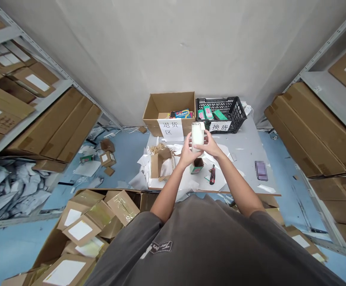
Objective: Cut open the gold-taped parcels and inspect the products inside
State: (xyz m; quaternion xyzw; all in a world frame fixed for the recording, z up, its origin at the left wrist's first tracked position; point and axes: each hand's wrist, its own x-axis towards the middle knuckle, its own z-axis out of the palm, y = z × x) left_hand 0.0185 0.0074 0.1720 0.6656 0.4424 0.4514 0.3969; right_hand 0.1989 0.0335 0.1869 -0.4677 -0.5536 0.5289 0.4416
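A white cylindrical container (pixel 197 136) is held upright between both hands, above the middle of the table. My left hand (pixel 187 151) grips its left side and lower part. From the right, my right hand (pixel 211 144) has its fingers round it, with the thumb across the front. Below the hands a small green box (pixel 196 167) stands with its top open and a dark inside. A red and black box cutter (pixel 212 174) lies to the right of that box. An opened cardboard box (pixel 157 167) with paper about it sits to the left.
At the back of the table (pixel 250 149) stand a large carton (pixel 154 126) holding colourful packs and a black plastic crate (pixel 238 128) holding green boxes. A purple pixelated object (pixel 261 171) lies at right. A big bin of parcels (pixel 79 230) is at left front; loaded shelves flank both sides.
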